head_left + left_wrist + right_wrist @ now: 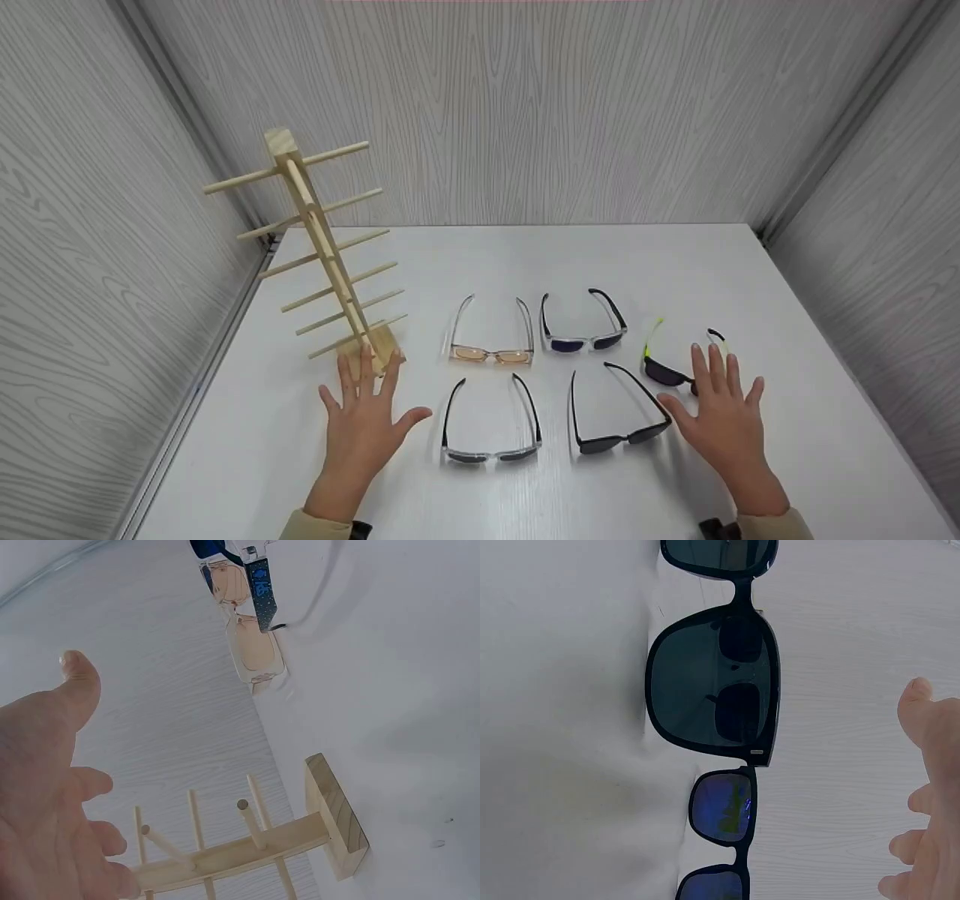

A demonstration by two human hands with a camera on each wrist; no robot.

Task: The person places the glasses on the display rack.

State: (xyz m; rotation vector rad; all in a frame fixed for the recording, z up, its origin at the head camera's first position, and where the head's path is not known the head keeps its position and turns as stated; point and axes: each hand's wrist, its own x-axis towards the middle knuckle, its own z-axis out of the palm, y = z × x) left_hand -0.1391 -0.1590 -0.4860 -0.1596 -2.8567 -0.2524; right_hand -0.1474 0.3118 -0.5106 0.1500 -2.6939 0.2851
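My left hand (364, 424), fingers spread, hovers in front of the wooden rack's (326, 247) base and holds nothing. Spread out too, the right hand (724, 424) is above the table and partly covers the sunglasses with yellow-green temples (664, 373). Black sunglasses (622, 439) lie just left of that hand. Between the hands are clear-framed sunglasses with black temples (491, 455). Farther back sit glasses with orange lenses (491, 355) and sunglasses with dark blue lenses (585, 343). All have their temples unfolded. In the left wrist view the rack's pegs (251, 825) show beyond the fingers.
The rack stands at the left of the white table (600, 255), with pegs sticking out on both sides. Wood-grain panels (525, 112) enclose the table at the back, left and right.
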